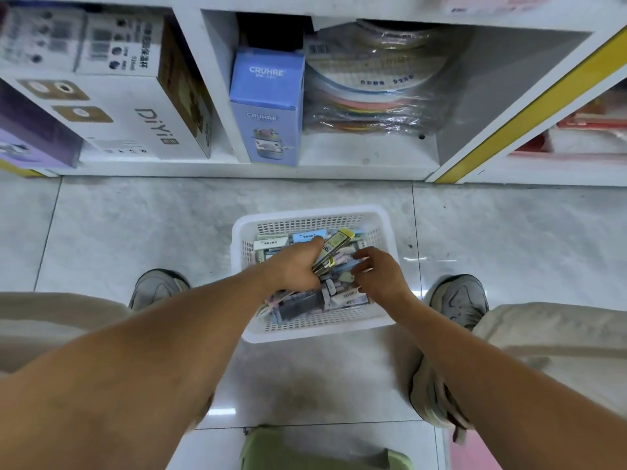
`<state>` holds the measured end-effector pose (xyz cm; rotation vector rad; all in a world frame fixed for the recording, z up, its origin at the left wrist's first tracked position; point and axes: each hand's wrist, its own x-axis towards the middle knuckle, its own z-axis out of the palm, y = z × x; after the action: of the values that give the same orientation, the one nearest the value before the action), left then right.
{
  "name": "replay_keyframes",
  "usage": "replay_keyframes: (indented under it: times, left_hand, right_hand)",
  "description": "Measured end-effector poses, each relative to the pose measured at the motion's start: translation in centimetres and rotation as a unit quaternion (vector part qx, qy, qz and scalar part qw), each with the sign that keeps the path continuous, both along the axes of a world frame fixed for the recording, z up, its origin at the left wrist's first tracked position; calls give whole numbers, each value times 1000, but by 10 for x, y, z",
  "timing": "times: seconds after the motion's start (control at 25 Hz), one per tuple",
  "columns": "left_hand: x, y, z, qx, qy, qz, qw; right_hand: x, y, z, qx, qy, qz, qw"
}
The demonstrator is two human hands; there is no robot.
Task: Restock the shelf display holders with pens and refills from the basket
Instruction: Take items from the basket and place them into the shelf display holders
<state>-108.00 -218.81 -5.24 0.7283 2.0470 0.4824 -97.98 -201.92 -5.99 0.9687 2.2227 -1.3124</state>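
2 hands over 1 basket [314, 217]: left [295, 266] grips pens [334, 249], right [380, 271] loosely curled.

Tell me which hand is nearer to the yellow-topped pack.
Left. The left hand grips the yellow-topped pack over the basket; the right hand hovers just beside it, fingers curled, not touching it.

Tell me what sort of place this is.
Probably a stationery or general goods shop. White shelves hold boxed goods with barcodes, like the blue box and wrapped packs. On the tiled floor stands a basket of small stationery packs, which both hands dig through.
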Motion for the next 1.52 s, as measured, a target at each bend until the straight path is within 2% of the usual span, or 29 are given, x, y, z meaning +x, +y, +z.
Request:
replay_keyframes:
  times: [0.2, 0.32, 0.4, 0.48, 0.6, 0.72, 0.84, 1.08, 1.24, 1.4, 1.52]
  left_hand:
    - [-3, 4, 37, 114, -14, 143, 983]
    - [-3, 12, 56, 151, -28, 189, 970]
    - [-1, 18, 67, 176, -47, 231, 956]
    - [1, 22, 80, 210, -65, 283, 934]
    - [-1, 23, 98, 238, -85, 328, 910]
    - [-2, 19, 120, 248, -116, 335, 902]
    - [-3, 14, 156, 274, -159, 329, 890]
    - [-1, 9, 251, 328, -171, 308, 876]
    - [-2, 5, 308, 380, -183, 317, 850]
    - [-15, 6, 346, 407, -170, 335, 833]
    - [-32, 14, 362, 410, -189, 365, 814]
  right_hand:
    - [-3, 0, 39, -55, 67, 4, 996]
    - [-3, 1, 62, -81, 93, -2, 992]
    - [-2, 1, 77, -130, 88, -10, 988]
    - [0, 0, 92, -169, 72, 24, 983]
    - [2, -2, 108, -176, 46, 73, 981]
    - [-4, 0, 127, -242, 78, 2, 967]
    - [-18, 11, 165, -332, 151, -53, 929]
    - [-36, 17, 262, -257, 282, -20, 924]
    - [-52, 14, 326, -226, 333, -4, 915]
    - [-69, 15, 372, -128, 383, -3, 915]
    - [-81, 42, 402, -34, 457, -63, 887]
